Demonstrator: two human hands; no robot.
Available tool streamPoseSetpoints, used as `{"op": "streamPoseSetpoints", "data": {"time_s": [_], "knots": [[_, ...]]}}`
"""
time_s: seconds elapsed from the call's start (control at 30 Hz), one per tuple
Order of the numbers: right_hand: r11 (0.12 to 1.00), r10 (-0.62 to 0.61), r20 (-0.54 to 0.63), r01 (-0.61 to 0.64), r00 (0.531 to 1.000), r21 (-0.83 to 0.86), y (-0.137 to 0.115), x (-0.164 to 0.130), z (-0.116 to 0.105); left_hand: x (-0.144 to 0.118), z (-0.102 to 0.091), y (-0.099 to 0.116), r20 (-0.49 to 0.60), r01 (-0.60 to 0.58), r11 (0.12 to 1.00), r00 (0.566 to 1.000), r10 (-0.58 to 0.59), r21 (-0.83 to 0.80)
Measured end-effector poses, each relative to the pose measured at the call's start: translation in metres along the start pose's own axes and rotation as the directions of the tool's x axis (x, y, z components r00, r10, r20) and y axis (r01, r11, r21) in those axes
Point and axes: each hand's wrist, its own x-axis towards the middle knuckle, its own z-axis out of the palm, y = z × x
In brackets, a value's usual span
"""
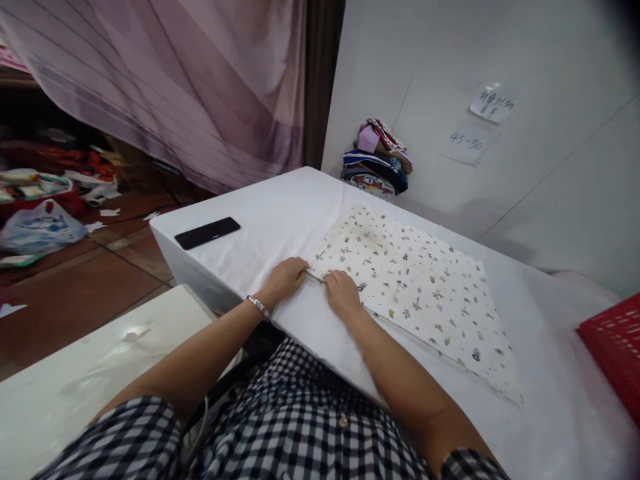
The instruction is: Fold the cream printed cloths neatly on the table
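A folded white cloth with small grey, green and brown prints lies flat on the white-covered table. At its near left corner, my left hand pinches the edge, fingers closed on the layers. Just to the right, my right hand grips the same near edge with its fingers curled over the top. The thumbs are mostly hidden. Both hands rest low at the table's front edge, a short gap apart. The cloth's far side reaches close to the wall.
A black phone lies at the table's left. Folded fabrics are stacked at the back against the wall. A red plastic basket stands at the right edge. A white surface is at my left, and a plastic bag sits on the floor.
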Motion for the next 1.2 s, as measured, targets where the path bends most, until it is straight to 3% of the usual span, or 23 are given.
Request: {"op": "streamPoseSetpoints", "data": {"time_s": [0.2,0.37,0.53,0.73,0.83,0.93,1.03,1.2], "knots": [[0.999,0.005,-0.008,-0.004,1.0,0.052,0.004,-0.002,0.003,0.004,-0.004,0.01,-0.018,0.234,0.964,0.972,-0.234,0.129],[0.997,-0.001,-0.001,0.001,1.0,0.078,0.004,-0.003,0.003,0.006,-0.01,0.017,0.041,0.295,0.939,0.951,-0.306,0.176],[0.995,-0.004,0.016,0.003,1.0,0.1,0.002,-0.005,-0.001,0.004,-0.013,0.015,0.081,0.232,0.954,0.965,-0.251,0.187],[0.994,0.007,0.024,-0.009,1.0,0.105,0.003,-0.005,0.0,0.006,-0.02,0.012,0.158,0.064,0.961,0.981,-0.109,0.268],[0.995,0.013,0.044,-0.017,0.999,0.103,0.003,-0.003,0.0,0.007,-0.021,0.013,0.147,0.002,0.962,0.988,-0.044,0.273],[0.994,0.027,0.06,-0.033,0.998,0.109,0.003,-0.001,-0.004,0.005,-0.016,0.02,0.093,-0.074,0.96,0.994,0.05,0.269],[0.994,0.028,0.07,-0.035,0.997,0.102,0.003,-0.001,-0.008,0.004,-0.008,0.026,0.126,-0.165,0.959,0.982,0.139,0.23],[0.996,0.019,0.061,-0.024,0.998,0.084,0.01,-0.011,-0.013,0.003,0.001,0.023,0.141,-0.173,0.963,0.979,0.146,0.205]]}}
